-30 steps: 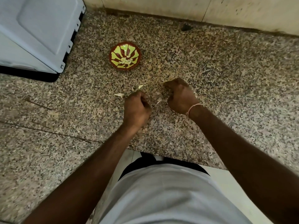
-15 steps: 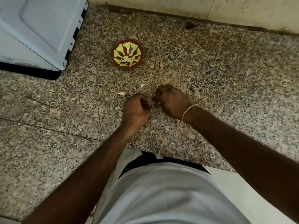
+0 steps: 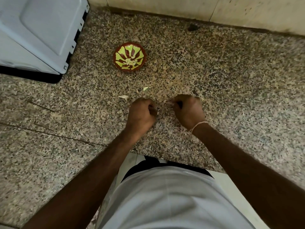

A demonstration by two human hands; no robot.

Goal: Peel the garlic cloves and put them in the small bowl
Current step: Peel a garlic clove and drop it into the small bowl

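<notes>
Speckled granite makes up the counter (image 3: 231, 96), and both hands work just above it, near its front edge. The left hand (image 3: 140, 115) is curled into a loose fist, knuckles up, thumb tucked toward the right. A tiny pale sliver (image 3: 158, 109) pokes out at its fingertips; it looks like garlic or skin, but it is too small to tell which, and whether the fingers truly pinch it cannot be told. The right hand (image 3: 189, 110) is also curled, fingers bent down and inward, with a thin pale band (image 3: 197, 125) at the wrist. What it holds, if anything, is hidden under the fingers. The two fists sit apart, with bare counter between them.

Beyond the hands, well apart from both, stands the bowl (image 3: 129, 57), red-brown with yellow-green petal shapes. Several peeled pale cloves (image 3: 130, 61) lie in its middle. Between bowl and hands lie loose bits on the counter: one pale piece (image 3: 123, 97) just beyond the left hand's knuckles, and a smaller greenish scrap (image 3: 145, 88) a little farther back.

A pale blue-grey appliance (image 3: 38, 33) fills the far left corner. A tiled wall (image 3: 181, 9) runs along the back.
</notes>
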